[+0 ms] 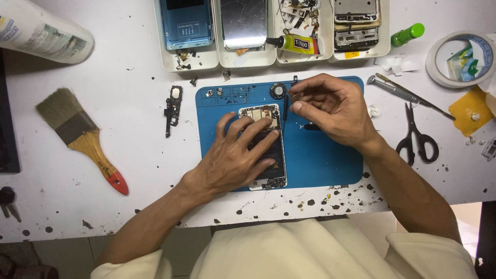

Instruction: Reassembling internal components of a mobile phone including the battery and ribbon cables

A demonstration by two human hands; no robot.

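An opened phone (264, 116) lies face down on a blue work mat (320, 160), its back off and its inner parts showing. My left hand (232, 155) rests flat on it, fingers spread over the middle of the phone. My right hand (330, 108) hovers just right of the phone's top end and pinches a thin dark tool (285, 106) whose tip points down beside the phone's upper right corner. A small round part (278, 91) sits on the mat next to that hand.
A white tray row (217, 61) at the back holds phone frames, loose parts and a glue tube (297, 44). A brush (77, 134) lies left, a small flex part (173, 106) near the mat. Tweezers (403, 93), scissors (416, 137) and a tape roll (460, 59) are right.
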